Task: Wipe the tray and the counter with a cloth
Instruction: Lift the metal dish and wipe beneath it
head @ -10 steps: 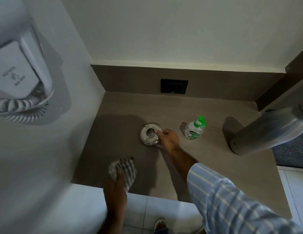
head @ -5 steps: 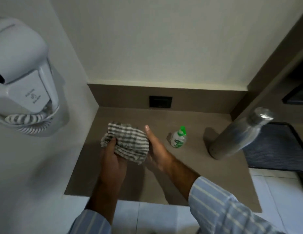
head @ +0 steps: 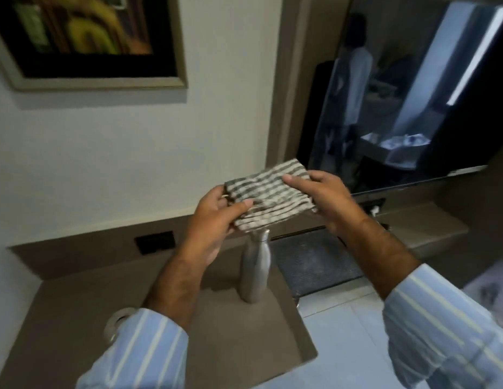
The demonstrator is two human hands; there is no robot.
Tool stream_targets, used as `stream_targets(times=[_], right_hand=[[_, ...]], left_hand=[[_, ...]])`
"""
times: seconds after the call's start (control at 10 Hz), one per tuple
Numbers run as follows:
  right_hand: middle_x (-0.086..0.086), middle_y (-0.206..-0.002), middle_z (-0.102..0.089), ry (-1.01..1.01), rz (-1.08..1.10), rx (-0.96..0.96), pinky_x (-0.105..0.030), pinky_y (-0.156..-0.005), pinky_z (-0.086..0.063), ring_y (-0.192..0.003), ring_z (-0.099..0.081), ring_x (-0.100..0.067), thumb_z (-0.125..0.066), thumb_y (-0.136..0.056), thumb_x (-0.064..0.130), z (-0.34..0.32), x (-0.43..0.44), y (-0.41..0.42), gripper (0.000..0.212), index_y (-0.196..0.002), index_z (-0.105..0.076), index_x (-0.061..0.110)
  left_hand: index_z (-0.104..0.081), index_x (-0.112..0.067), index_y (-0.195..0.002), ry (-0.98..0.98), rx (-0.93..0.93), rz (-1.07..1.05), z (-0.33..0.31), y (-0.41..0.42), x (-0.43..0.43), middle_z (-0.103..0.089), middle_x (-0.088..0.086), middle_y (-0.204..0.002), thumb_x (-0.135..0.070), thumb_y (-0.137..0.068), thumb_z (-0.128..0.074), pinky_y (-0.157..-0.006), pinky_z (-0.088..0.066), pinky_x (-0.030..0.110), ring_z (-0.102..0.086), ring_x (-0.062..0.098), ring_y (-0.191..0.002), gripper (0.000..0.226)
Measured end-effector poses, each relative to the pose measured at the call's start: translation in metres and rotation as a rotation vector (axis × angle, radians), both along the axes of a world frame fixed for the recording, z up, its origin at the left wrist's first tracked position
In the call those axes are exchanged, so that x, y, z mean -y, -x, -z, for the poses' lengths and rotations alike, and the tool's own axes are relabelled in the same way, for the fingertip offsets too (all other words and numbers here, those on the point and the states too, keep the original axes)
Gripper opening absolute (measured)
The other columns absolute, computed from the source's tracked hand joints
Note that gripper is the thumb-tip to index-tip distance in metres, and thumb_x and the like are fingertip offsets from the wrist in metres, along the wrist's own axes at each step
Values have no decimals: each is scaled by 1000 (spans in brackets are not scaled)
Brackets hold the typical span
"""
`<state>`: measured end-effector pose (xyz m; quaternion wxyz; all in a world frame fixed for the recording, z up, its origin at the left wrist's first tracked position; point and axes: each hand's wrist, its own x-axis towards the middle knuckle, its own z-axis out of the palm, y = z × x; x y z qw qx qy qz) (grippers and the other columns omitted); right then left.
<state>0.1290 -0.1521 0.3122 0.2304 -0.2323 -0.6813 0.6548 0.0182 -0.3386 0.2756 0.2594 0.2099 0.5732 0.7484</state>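
Aloft, striped cloth (head: 268, 196), left hand (head: 214, 220), right hand (head: 326, 196) gripping, no legible writing.

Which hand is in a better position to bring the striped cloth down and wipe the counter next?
Probably the left hand. It grips the cloth at its near left end, above open counter. The right hand hangs past the steel bottle.

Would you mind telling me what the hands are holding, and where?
Both hold the striped cloth: left hand at its left end, right hand at its right end.
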Motion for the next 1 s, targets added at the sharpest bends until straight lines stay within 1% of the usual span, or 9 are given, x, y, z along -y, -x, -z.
stream_targets(times=[0.2, 0.3, 0.4, 0.5, 0.6, 0.7, 0.8, 0.9, 1.0], right_hand=[[-26, -120, -74, 128, 20, 287, -32, -81, -57, -100, -71, -31, -78, -87, 14, 52, -155, -68, 34, -114, -73, -5], [-26, -115, -76, 232, -6, 433, -27, -70, -61, -89, -74, -25, -71, -91, 3, 122, -228, -81, 29, -116, -67, -12], [-17, -98, -80, 249, -30, 551, -24, -65, -63, -77, -77, -19, -71, -91, 3, 180, -262, -77, 24, -113, -67, -7], [-22, -90, -79, 101, -10, 673, -37, -70, -63, -68, -71, -22, -82, -84, 17, 281, -305, -54, 21, -96, -76, 0], [-15, -81, -80, 17, -5, 716, -39, -71, -61, -67, -72, -20, -87, -76, 32, 338, -322, -40, 28, -83, -79, 6], [-6, -78, -81, -20, -40, 799, -33, -76, -63, -75, -77, -17, -85, -76, 41, 402, -342, -23, 30, -81, -81, 12], [-5, -84, -82, 26, -108, 784, -40, -84, -64, -82, -78, -19, -83, -72, 41, 428, -347, -18, 28, -87, -82, 17], [-3, -102, -82, -63, -189, 760, -41, -94, -60, -98, -76, -20, -81, -74, 43, 421, -342, -21, 37, -105, -80, 23], [-6, -117, -78, -58, -74, 648, -37, -99, -56, -106, -72, -19, -83, -82, 34, 381, -343, -35, 45, -123, -72, 18]], left_hand=[[-61, -19, -113, 198, -75, -20, 53, -57, -151, -78, 1, -106, -22, -94, -66, -88, -61, 45, -76, 19, -97, 19], [-60, -19, -108, 387, -42, -61, 130, -60, -226, -77, 4, -103, -26, -93, -67, -90, -60, 45, -75, 24, -97, 19], [-66, -15, -109, 542, -37, -70, 185, -52, -262, -78, 6, -101, -30, -90, -72, -81, -61, 39, -75, 27, -94, 24], [-73, -18, -95, 730, -4, -84, 264, -36, -303, -78, 8, -89, -29, -87, -76, -80, -63, 47, -74, 28, -84, 13], [-73, -12, -99, 802, 81, -79, 311, -27, -320, -76, 13, -85, -24, -88, -76, -76, -64, 53, -72, 28, -75, 17], [-68, -7, -116, 908, 104, -136, 372, -15, -338, -76, 20, -102, -19, -87, -77, -81, -63, 55, -74, 35, -87, 32], [-68, -7, -120, 1006, -17, -147, 388, -10, -346, -75, 17, -113, -14, -89, -72, -88, -60, 51, -73, 35, -100, 32], [-65, -6, -126, 1185, -295, -86, 379, -7, -347, -72, 17, -124, -11, -91, -61, -98, -55, 44, -68, 36, -113, 35], [-55, -8, -140, 1154, -374, -57, 361, -10, -349, -61, 18, -140, -11, -92, -60, -109, -48, 42, -58, 36, -129, 48]])
